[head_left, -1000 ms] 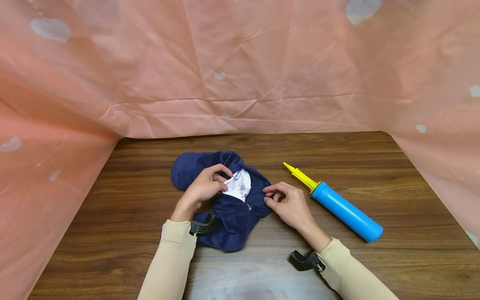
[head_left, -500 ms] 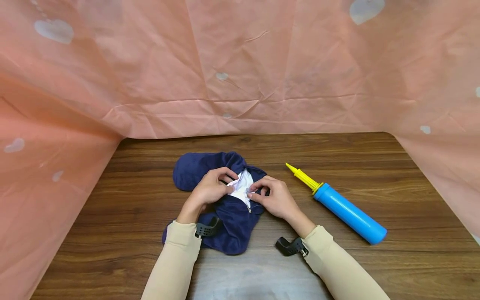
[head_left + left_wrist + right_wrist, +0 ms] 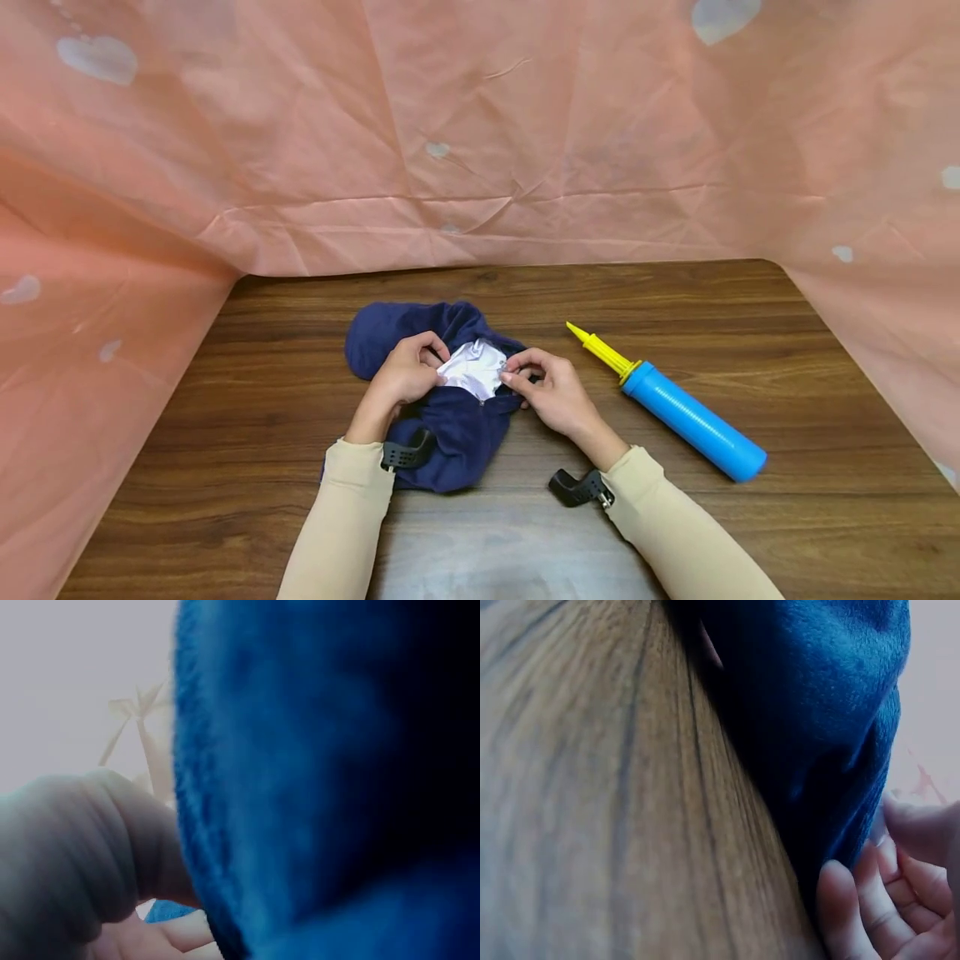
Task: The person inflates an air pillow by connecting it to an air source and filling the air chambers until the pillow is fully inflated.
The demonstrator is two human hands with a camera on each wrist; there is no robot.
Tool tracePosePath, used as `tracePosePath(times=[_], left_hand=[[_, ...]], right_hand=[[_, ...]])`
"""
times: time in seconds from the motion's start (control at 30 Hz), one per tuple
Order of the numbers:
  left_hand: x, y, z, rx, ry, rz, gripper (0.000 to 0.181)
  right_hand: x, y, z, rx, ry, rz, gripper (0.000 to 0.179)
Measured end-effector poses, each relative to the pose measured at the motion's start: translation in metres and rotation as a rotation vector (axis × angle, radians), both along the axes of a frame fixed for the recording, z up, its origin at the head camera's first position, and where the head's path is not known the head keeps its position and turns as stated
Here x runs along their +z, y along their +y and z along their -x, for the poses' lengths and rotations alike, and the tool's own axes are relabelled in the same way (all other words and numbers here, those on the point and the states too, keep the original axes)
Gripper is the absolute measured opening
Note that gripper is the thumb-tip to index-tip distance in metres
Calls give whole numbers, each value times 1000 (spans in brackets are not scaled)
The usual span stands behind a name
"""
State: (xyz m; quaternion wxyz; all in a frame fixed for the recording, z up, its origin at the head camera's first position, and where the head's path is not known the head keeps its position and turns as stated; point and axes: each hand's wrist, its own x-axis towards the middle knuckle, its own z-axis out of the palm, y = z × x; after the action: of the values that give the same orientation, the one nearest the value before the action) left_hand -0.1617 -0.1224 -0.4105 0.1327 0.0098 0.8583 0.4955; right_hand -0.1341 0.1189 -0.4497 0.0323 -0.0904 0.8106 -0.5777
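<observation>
A navy plush U-shaped neck pillow [image 3: 457, 446] lies on the table with its cover unzipped. A white inner bladder [image 3: 474, 371] shows through the opening, and the zipper pull hangs at its near edge. My left hand [image 3: 408, 371] pinches the bladder's left edge at the opening. From the other side, my right hand [image 3: 555, 392] pinches a small clear valve [image 3: 502, 364] at the bladder's right edge. Plush fabric [image 3: 285, 750] fills much of the left wrist view and hides those fingertips. In the right wrist view, my right fingers [image 3: 838, 889] touch the navy cover.
A blue hand pump [image 3: 693, 421] with a yellow nozzle [image 3: 603, 350] lies diagonally to the right of my right hand. The wooden table [image 3: 225, 400] is bordered at the back and sides by a pink curtain [image 3: 480, 167] with white hearts.
My right hand has moved left from the cover's right edge to the clear valve. The white bladder is more spread out in the opening. The left hand stays at its edge; the pump has not moved.
</observation>
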Motion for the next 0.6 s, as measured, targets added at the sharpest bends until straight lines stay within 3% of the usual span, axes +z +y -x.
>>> tracePosePath(times=[0.13,0.3,0.4,0.6], left_hand=[[0,-4,0,5,-15,-15,28],[8,-9,-4,-16,-23,-5,26],[19,-10,-5,-33,-8,12,26],[48,1,-7,-26,90,39,28]], right_hand=[[-2,0,0,-15,-35,76,16],[-3,-1,-1,-8,-33,82,19],[-4,-1,-1,-2,-20,72,19],[-5,2,1,-14,-5,38,15]])
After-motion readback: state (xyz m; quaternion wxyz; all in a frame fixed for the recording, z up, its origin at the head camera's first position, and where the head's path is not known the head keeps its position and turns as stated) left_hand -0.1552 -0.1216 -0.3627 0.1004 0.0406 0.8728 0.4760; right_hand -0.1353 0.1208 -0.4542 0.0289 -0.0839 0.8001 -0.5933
